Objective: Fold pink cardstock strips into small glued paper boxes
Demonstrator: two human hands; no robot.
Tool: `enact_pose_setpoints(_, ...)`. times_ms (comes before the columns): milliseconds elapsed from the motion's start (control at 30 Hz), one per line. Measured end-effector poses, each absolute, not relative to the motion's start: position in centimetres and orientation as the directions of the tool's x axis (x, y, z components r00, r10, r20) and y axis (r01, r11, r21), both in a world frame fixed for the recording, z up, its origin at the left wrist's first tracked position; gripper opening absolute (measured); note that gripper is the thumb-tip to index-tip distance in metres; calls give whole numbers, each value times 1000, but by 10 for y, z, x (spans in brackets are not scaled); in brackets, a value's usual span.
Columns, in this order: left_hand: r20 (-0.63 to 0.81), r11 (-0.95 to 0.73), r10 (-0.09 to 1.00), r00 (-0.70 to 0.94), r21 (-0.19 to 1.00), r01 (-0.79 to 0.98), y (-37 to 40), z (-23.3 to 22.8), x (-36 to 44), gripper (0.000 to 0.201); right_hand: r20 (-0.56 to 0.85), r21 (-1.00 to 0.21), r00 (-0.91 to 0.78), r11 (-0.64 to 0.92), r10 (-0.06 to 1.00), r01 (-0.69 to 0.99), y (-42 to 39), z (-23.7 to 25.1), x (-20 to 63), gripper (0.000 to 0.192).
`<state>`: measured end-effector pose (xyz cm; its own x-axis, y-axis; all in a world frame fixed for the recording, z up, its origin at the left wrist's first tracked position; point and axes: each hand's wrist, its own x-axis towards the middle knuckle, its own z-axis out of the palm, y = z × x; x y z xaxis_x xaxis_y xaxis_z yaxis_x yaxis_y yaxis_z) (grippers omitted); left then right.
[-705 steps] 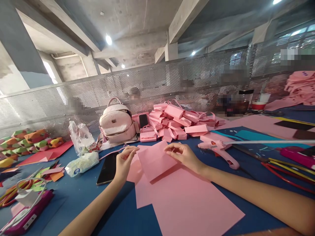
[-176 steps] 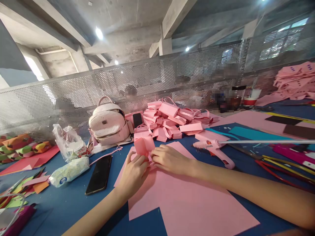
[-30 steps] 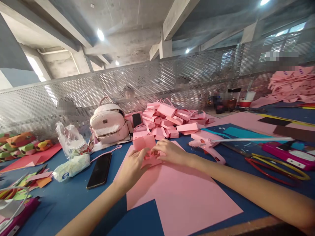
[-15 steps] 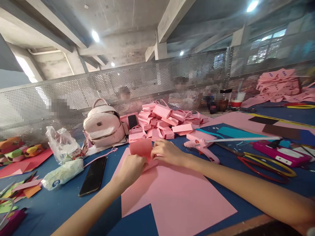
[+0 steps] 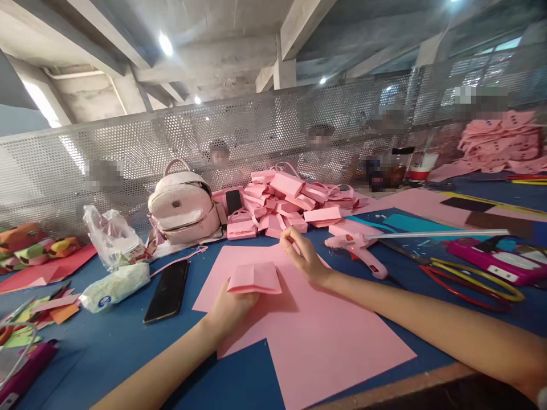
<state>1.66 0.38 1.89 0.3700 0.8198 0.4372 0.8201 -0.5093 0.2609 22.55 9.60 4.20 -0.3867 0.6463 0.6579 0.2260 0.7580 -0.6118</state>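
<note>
My left hand (image 5: 234, 304) grips a small folded pink paper piece (image 5: 255, 278) with a crease down its middle, held just above a large pink paper sheet (image 5: 337, 336). Some of its fingers are hidden beneath the folded piece. Away from that piece, over the sheet's far edge, my right hand (image 5: 305, 259) has its fingers curled in, and nothing shows in them. A pink glue gun (image 5: 356, 250) with a long white glue stick lies on the blue table, right of my right hand. Behind both hands rises a heap of folded pink paper pieces (image 5: 286, 199).
Left of the sheet are a black phone (image 5: 167, 291), a tissue pack (image 5: 115, 286), a plastic bag (image 5: 111, 239) and a backpack (image 5: 182, 208). To the right lie scissors (image 5: 474, 279) and a magenta power strip (image 5: 491, 259). A perforated metal screen (image 5: 252, 136) stands behind, people beyond it.
My right hand has let go of the pink paper piece and moved right. In my left hand the piece has tipped from upright to nearly flat and come lower. The view has shifted slightly.
</note>
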Motion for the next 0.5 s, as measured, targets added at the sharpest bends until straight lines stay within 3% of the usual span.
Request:
enact_pose_setpoints(100,422,-566,767,483,89,820,9,28,14,44,547,-687,-478,695,687,212,100,31,216,14)
enact_pose_setpoints(200,457,-555,720,522,-72,829,14,32,12,35,445,-740,-567,641,693,203,103,21,210,20)
enact_pose_setpoints(333,478,-547,714,512,-75,834,16,29,13,18,391,-768,-634,616,667,175,103,17,208,21)
enact_pose_setpoints(500,452,-553,751,481,33,832,16,25,16,15,380,-773,-663,615,645,155,101,18,208,22)
